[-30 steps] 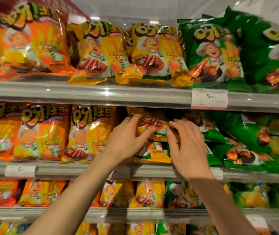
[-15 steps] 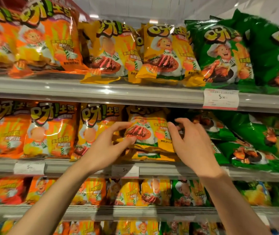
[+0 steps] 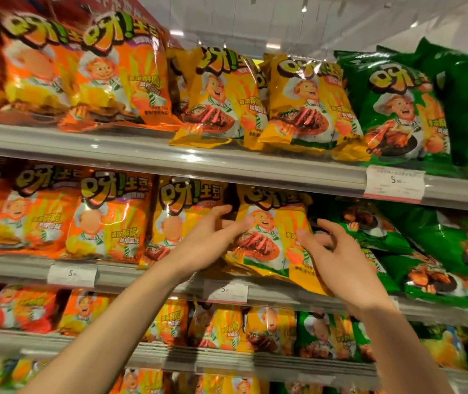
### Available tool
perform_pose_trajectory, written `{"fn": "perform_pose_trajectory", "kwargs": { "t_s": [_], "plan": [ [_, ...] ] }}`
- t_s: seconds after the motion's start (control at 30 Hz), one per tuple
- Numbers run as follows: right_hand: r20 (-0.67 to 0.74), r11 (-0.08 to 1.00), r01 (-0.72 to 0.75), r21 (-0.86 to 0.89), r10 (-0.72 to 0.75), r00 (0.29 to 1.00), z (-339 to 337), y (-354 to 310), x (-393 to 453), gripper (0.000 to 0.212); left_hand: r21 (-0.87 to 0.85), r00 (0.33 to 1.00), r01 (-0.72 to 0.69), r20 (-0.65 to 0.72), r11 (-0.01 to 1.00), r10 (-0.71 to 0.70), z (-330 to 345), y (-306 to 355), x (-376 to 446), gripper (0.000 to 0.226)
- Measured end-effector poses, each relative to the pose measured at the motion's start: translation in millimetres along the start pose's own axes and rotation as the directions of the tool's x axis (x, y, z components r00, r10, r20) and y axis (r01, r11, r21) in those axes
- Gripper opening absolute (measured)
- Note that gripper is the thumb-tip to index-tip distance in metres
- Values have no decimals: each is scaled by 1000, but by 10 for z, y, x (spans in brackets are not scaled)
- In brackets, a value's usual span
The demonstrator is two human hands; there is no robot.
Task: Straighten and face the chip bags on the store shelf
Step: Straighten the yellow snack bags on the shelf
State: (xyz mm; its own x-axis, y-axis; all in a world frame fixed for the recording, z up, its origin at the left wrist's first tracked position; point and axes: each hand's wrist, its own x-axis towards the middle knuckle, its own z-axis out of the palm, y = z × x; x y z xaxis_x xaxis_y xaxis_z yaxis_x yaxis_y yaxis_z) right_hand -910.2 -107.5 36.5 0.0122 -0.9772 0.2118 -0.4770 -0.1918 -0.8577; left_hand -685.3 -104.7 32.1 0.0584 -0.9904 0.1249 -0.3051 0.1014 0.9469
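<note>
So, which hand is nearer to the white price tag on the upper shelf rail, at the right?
The right hand. It is below the price tag and a little to its left. The left hand is further left, on the yellow chip bag.

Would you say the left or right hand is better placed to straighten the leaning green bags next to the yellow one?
Probably the right hand: it hovers open beside the green bags, while the left hand rests on the yellow bag.

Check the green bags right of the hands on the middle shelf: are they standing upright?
No. The green bags lie slumped and tilted flat, overlapping, while the yellow bag between the hands stands nearly upright.
</note>
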Motion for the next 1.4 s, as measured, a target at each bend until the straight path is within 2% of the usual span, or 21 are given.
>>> {"fn": "perform_pose_trajectory", "kwargs": {
  "t_s": [0.2, 0.3, 0.4, 0.47, 0.53, 0.6, 0.63, 0.73, 0.8, 0.93, 1.0, 1.1, 1.27, 1.4],
  "plan": [
    [33, 997, 13, 72, -16, 999, 29, 12, -117, 58, -17, 1000, 11, 11, 1000, -11, -45, -6, -60, 85],
    [81, 989, 25, 146, -37, 996, 206, -78, -155, 53, -60, 999, 32, -35, 998, -34, -229, -8, -118, 91],
    [137, 978, 42, 203, -71, 988, 446, -181, -180, 52, -33, 994, 44, -97, 998, -47, -439, -76, -190, 98],
    [180, 976, 73, 205, -110, 977, 587, -235, -195, 52, -32, 990, 16, -143, 999, -20, -546, -132, -242, 91],
    [223, 975, 97, 202, -142, 964, 664, -273, -182, 49, -54, 982, -29, -187, 998, 19, -626, -169, -312, 73],
    [229, 975, 129, 180, -169, 959, 668, -299, -135, 46, -66, 974, -66, -222, 996, 50, -703, -233, -346, 74],
    [187, 980, 164, 114, -183, 965, 649, -298, -87, 46, -60, 970, -83, -235, 995, 67, -734, -253, -361, 77],
    [23, 930, 233, -285, -236, 971, 581, -217, 171, 57, -39, 958, -130, -264, 991, 115, -806, -295, -399, 73],
    [40, 873, 155, -463, -154, 987, 592, -143, 370, 76, -13, 949, -141, -286, 990, 132, -830, -320, -429, 70],
    [153, 844, -14, -536, 113, 982, 712, 44, 675, 111, 3, 940, -131, -316, 991, 125, -853, -366, -485, 65],
    [178, 846, -38, -531, 156, 972, 756, 102, 723, 115, 11, 938, -126, -325, 992, 123, -862, -377, -495, 65],
    [120, 868, -41, -495, 115, 986, 767, 144, 752, 110, 5, 940, -118, -322, 993, 113, -872, -352, -518, 64],
    [-2, 946, -21, -324, 22, 1000, 699, 169, 732, 91, 2, 940, -105, -327, 994, 100, -893, -328, -529, 62],
    [-82, 982, 25, -187, -41, 996, 716, 178, 649, 85, -16, 937, -99, -339, 995, 88, -896, -304, -545, 61]
  ]
}}
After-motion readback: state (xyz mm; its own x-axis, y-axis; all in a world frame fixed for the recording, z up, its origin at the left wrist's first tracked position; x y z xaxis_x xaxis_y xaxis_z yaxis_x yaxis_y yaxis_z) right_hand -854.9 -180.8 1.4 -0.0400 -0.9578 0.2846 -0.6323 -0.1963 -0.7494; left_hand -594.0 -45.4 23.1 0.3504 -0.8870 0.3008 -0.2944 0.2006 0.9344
